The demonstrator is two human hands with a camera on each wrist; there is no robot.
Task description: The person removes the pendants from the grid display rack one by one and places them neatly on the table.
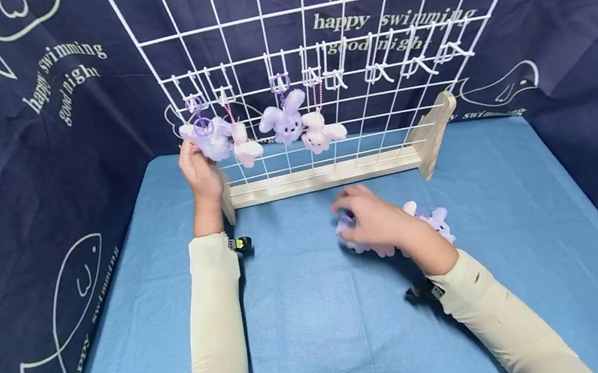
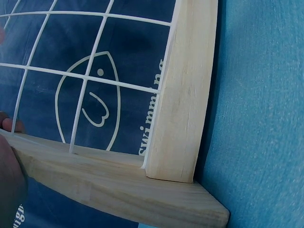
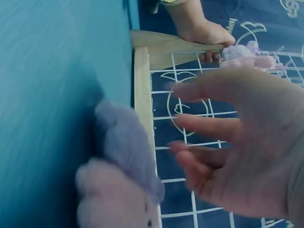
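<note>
Left hand (image 1: pixel 201 176): fingers curled round the wooden end piece (image 2: pixel 104 190) at the rack's (image 1: pixel 326 177) left end, just beside the leftmost hanging lavender plush (image 1: pixel 218 143). Right hand (image 1: pixel 372 215): fingers loosely bent and spread, nothing between them; above the plush pile on the tabletop (image 1: pixel 304 322), in front of the rack, right of its middle. Hung on the rack's left half, left to right: that lavender plush, a pink plush (image 1: pixel 247 150), a second lavender plush (image 1: pixel 288 124), a second pink plush (image 1: pixel 318 139).

Head view hides much of the pile behind the right hand; right wrist view shows a lavender plush (image 3: pixel 126 137) and a pink plush from the pile, blurred, apart from the fingers. Left wrist view gives the grip on the end piece, fingers behind, rest of hand cropped; head view can't settle that. Only head view shows the hooks (image 1: pixel 374 72) across the rack's full width.
</note>
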